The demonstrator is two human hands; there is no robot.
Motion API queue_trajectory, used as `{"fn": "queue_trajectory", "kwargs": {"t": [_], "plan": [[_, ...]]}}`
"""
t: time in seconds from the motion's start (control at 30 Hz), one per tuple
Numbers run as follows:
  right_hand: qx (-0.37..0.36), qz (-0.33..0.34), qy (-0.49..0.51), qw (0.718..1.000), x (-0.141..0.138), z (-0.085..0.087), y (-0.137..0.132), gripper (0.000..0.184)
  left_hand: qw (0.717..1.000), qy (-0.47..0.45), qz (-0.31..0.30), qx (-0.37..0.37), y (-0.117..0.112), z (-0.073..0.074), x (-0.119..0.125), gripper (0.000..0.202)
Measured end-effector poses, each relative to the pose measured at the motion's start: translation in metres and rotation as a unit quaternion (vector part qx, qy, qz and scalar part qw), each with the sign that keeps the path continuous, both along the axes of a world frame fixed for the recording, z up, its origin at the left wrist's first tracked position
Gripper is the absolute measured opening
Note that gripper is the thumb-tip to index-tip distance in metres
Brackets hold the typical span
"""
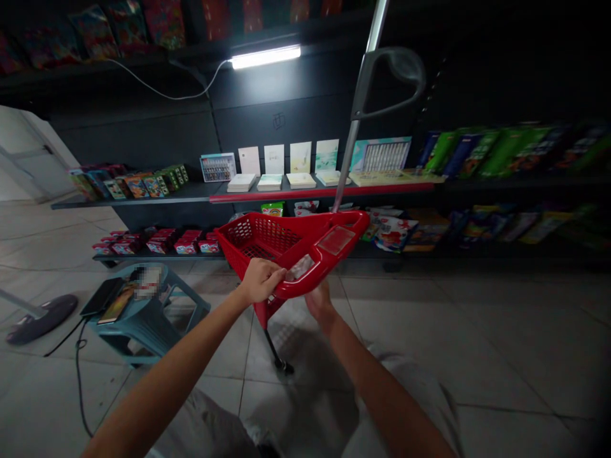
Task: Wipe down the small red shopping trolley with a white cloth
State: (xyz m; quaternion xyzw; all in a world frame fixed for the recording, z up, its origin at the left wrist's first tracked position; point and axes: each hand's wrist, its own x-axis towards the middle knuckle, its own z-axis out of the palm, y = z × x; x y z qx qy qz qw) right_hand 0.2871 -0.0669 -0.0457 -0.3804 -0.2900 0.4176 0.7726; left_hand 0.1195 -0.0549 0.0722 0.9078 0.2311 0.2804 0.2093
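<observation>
A red plastic shopping cart point(281, 232) with perforated walls stands tilted in front of me, and a leg with a small black wheel shows beneath it. My left hand point(261, 280) is closed over the left side of its near rim, thumb lying along the top. Under the same rim, to the right, my right hand point(319, 300) reaches up from below; its fingers are hidden behind the plastic. A metal pole point(350, 143) with a dark grey loop handle point(389, 83) rises behind the rim; where its lower end attaches is hidden.
Dark shelves carry notebooks point(272, 181), small boxes point(153, 184), green and blue packets point(477, 149), and red packages point(186, 242). At left, a blue-grey stool point(147, 312) holds flat items, with a cable hanging beside it. A round stand base point(42, 318) rests on the tiles.
</observation>
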Motion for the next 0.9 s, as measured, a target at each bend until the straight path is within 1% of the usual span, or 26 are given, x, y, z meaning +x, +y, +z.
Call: {"fn": "queue_trajectory", "kwargs": {"t": [0.03,0.07,0.1,0.13,0.17,0.2,0.23,0.27,0.3,0.33,0.37,0.4,0.43,0.5,0.53,0.6,0.67,0.77,0.9], "plan": [[-0.029,-0.055,0.031,0.998,0.021,0.002,0.004,0.018,1.0,0.001,-0.007,-0.013,0.003,0.002,-0.004,0.048],[-0.057,-0.136,0.047,0.988,0.042,0.006,0.007,0.017,0.999,0.006,-0.014,-0.033,0.006,0.005,-0.008,0.047],[-0.056,-0.21,0.033,0.976,0.064,0.01,0.008,0.017,0.998,0.011,-0.016,-0.056,0.01,0.008,-0.011,0.046],[-0.051,-0.296,0.003,0.954,0.083,0.016,0.008,0.019,0.997,0.015,-0.01,-0.079,0.014,0.011,-0.013,0.043],[-0.041,-0.363,-0.046,0.93,0.1,0.021,0.007,0.024,0.995,0.018,0.008,-0.098,0.019,0.015,-0.015,0.04],[-0.029,-0.41,-0.095,0.906,0.113,0.027,0.004,0.028,0.993,0.021,0.038,-0.106,0.023,0.018,-0.015,0.036],[-0.017,-0.437,-0.15,0.887,0.122,0.032,0.0,0.032,0.991,0.029,0.077,-0.106,0.028,0.021,-0.015,0.031],[-0.002,-0.442,-0.208,0.873,0.126,0.037,-0.005,0.033,0.987,0.041,0.122,-0.097,0.033,0.024,-0.013,0.029],[0.018,-0.426,-0.269,0.863,0.125,0.041,-0.011,0.033,0.981,0.059,0.164,-0.086,0.038,0.026,-0.011,0.03],[0.046,-0.394,-0.332,0.856,0.122,0.046,-0.016,0.033,0.974,0.083,0.196,-0.078,0.043,0.029,-0.007,0.036],[0.081,-0.354,-0.39,0.847,0.116,0.052,-0.022,0.033,0.967,0.114,0.214,-0.079,0.047,0.031,-0.003,0.043],[0.119,-0.313,-0.437,0.835,0.108,0.058,-0.027,0.036,0.961,0.15,0.214,-0.088,0.05,0.033,0.002,0.049],[0.154,-0.279,-0.474,0.821,0.101,0.064,-0.031,0.04,0.955,0.194,0.199,-0.103,0.054,0.036,0.007,0.053],[0.193,-0.247,-0.517,0.797,0.089,0.077,-0.038,0.045,0.934,0.294,0.152,-0.132,0.058,0.04,0.018,0.051],[0.196,-0.243,-0.53,0.789,0.086,0.083,-0.041,0.045,0.921,0.338,0.137,-0.137,0.06,0.042,0.023,0.048],[0.184,-0.237,-0.553,0.777,0.086,0.093,-0.043,0.042,0.899,0.399,0.13,-0.129,0.064,0.043,0.03,0.039],[0.164,-0.231,-0.569,0.773,0.09,0.1,-0.043,0.039,0.89,0.419,0.134,-0.122,0.067,0.042,0.032,0.035],[0.131,-0.217,-0.589,0.768,0.098,0.105,-0.037,0.036,0.893,0.409,0.122,-0.141,0.074,0.039,0.029,0.035],[0.073,-0.189,-0.595,0.778,0.111,0.111,-0.023,0.036,0.908,0.36,0.092,-0.193,0.084,0.038,0.022,0.038]]}}
